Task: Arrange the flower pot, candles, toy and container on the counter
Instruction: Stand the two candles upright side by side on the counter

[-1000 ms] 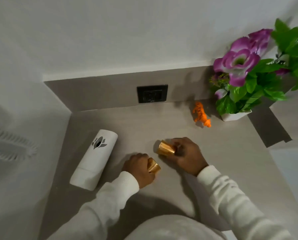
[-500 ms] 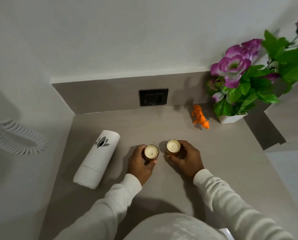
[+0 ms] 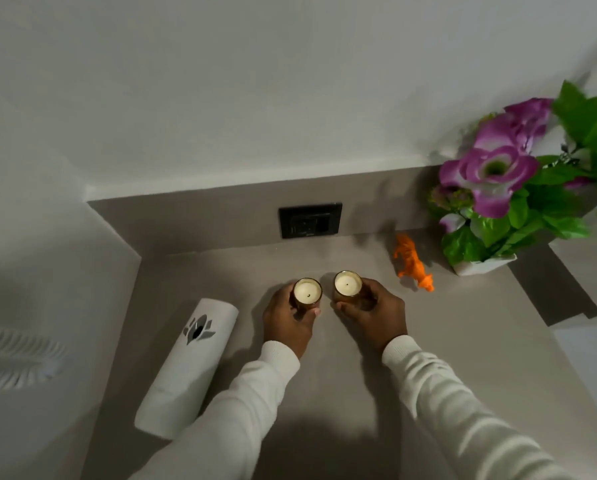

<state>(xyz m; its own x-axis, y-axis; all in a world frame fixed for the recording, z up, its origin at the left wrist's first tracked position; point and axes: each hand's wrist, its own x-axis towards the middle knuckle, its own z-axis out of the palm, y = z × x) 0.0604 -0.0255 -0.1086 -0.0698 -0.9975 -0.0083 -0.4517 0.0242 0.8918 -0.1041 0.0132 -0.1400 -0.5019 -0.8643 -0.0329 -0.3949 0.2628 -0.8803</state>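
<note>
Two small gold-cupped candles stand upright side by side mid-counter. My left hand (image 3: 288,322) grips the left candle (image 3: 307,291); my right hand (image 3: 373,311) grips the right candle (image 3: 348,285). A white cylindrical container (image 3: 189,365) with a grey flower logo lies on its side at the left. An orange toy animal (image 3: 413,263) stands at the back right, beside a white flower pot (image 3: 482,265) holding purple flowers and green leaves.
The grey counter (image 3: 324,393) ends at a low backsplash with a black wall socket (image 3: 309,220). A wall closes off the left side. At the right the counter steps into a dark recess (image 3: 553,289). A white coiled cord (image 3: 13,355) hangs at far left.
The candles were tipped on their sides in my hands a second ago; they now stand upright. Since half a second ago both hands have barely moved.
</note>
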